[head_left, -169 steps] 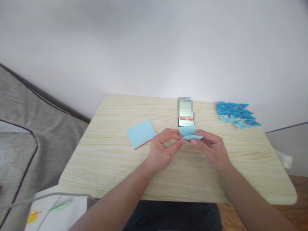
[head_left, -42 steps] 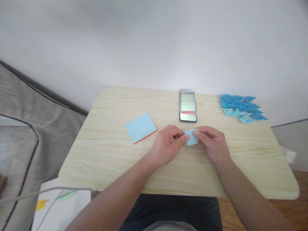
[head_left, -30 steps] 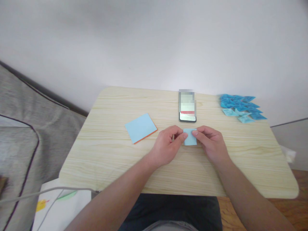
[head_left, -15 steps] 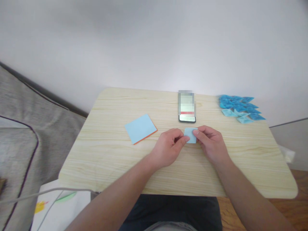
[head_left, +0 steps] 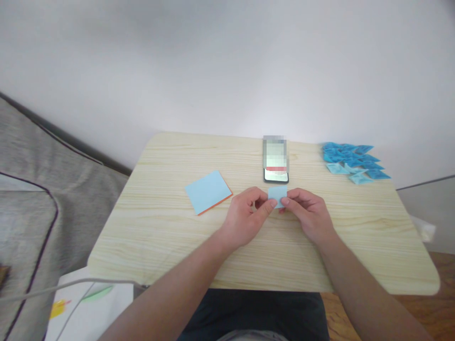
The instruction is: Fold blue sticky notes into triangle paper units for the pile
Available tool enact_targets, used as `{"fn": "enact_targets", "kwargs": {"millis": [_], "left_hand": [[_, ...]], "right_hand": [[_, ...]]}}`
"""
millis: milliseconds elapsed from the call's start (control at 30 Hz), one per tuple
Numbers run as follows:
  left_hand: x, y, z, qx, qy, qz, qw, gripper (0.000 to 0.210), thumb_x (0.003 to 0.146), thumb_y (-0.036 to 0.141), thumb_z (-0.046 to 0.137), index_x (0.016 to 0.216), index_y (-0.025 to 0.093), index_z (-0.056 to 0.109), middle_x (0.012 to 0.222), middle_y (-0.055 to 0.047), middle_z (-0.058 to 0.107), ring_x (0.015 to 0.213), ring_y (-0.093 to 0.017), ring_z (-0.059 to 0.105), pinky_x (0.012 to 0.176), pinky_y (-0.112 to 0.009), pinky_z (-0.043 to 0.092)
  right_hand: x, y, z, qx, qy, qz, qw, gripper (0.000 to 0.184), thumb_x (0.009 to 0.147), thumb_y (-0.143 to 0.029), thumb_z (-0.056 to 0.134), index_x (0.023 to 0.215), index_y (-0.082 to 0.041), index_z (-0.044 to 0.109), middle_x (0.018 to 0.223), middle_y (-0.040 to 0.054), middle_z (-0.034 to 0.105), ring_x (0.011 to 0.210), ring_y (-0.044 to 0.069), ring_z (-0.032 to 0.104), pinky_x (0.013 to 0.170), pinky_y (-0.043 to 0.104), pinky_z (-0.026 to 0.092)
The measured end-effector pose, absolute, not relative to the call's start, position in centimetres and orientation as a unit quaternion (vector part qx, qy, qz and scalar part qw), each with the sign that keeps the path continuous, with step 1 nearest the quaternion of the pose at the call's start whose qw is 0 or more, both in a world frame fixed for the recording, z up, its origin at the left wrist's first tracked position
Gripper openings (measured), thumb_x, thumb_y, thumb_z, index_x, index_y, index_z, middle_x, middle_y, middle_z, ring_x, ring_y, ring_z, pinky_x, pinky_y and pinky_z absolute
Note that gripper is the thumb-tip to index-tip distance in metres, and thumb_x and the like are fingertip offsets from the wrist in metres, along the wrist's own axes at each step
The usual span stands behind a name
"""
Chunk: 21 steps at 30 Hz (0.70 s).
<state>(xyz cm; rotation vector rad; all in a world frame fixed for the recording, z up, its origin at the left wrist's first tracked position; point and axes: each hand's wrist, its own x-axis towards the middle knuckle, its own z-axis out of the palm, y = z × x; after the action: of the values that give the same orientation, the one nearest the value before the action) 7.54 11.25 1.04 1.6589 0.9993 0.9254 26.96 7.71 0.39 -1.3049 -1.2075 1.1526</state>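
A small light blue square of folded paper (head_left: 277, 193) is held between both hands just in front of the phone. My left hand (head_left: 249, 213) pinches its lower left side with thumb and fingers. At the lower right, my right hand (head_left: 309, 213) grips the paper, its thumb on the face towards me and its fingers behind. To the left lies a stack of paper sheets (head_left: 208, 192), light blue on top with an orange edge below. Several folded blue paper pieces (head_left: 351, 158) sit overlapping at the table's back right.
A phone (head_left: 276, 161) with a lit, blurred screen lies near the table's back edge. The pale wood table (head_left: 149, 213) meets a white wall (head_left: 227, 71). A grey cable (head_left: 78, 281) runs below its left front corner, near a grey sofa (head_left: 78, 203).
The folded paper and both hands have shifted slightly left. My right thumb has slid from the paper's upper right to its lower edge, near the left thumb.
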Motion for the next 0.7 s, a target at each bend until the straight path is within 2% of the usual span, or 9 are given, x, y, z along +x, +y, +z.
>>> {"fn": "enact_targets", "kwargs": {"millis": [133,433,567,700], "left_hand": [[7.41,11.40,0.95,0.651,0.418,0.425,0.470,0.015,0.091,0.033,0.067,0.092,0.019,0.068,0.080,0.000,0.064,0.076,-0.014,0.055,0.073,-0.028,0.043],[7.45,11.49,0.72,0.592,0.417,0.438,0.532,0.014,0.090,0.033,0.069,0.094,0.020,0.072,0.083,-0.003,0.070,0.078,-0.016,0.061,0.074,-0.030,0.048],[7.42,11.49,0.75,0.583,0.403,0.429,0.559,0.017,0.090,0.035,0.068,0.090,0.019,0.071,0.081,-0.004,0.071,0.078,-0.016,0.064,0.075,-0.031,0.050],[7.53,11.43,0.76,0.591,0.401,0.418,0.562,0.012,0.089,0.031,0.069,0.089,0.019,0.071,0.082,-0.003,0.071,0.079,-0.016,0.063,0.076,-0.030,0.049]], "right_hand": [[27.10,7.64,0.15,-0.548,-0.514,0.455,0.478,0.016,0.085,-0.039,0.076,0.089,-0.024,0.074,0.081,0.0012,0.074,0.069,0.016,0.066,0.066,0.030,0.054],[27.03,7.38,-0.32,-0.552,-0.549,0.403,0.482,0.011,0.086,-0.036,0.075,0.088,-0.025,0.073,0.080,0.0006,0.071,0.072,0.018,0.063,0.065,0.031,0.050],[26.79,7.26,-0.46,-0.553,-0.547,0.378,0.502,0.015,0.086,-0.035,0.075,0.099,-0.027,0.073,0.086,0.0018,0.072,0.075,0.019,0.066,0.070,0.034,0.054],[26.53,7.12,-0.49,-0.531,-0.534,0.413,0.512,0.024,0.088,-0.034,0.073,0.111,-0.028,0.071,0.091,0.0029,0.074,0.075,0.019,0.069,0.072,0.036,0.057]]}}
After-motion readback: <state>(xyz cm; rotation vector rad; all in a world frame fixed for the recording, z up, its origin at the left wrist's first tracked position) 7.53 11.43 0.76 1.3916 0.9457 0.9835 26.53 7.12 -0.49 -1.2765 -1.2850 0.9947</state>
